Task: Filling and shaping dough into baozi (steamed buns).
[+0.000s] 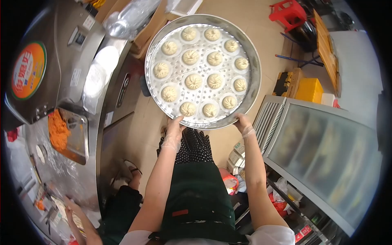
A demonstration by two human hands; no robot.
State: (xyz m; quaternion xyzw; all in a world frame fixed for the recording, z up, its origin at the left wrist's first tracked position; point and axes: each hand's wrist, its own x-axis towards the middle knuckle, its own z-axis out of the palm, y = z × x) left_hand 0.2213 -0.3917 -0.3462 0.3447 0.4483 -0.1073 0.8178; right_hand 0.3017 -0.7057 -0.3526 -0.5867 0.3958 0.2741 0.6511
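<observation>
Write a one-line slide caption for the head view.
The left hand and right hand grip the near rim of a round metal steamer holding rows of pleated buns.

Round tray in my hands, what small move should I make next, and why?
Probably steady the tray level: the left hand and right hand both hold its near edge, while buns are spread right out toward the far side, so a dip there might shift them.
</observation>
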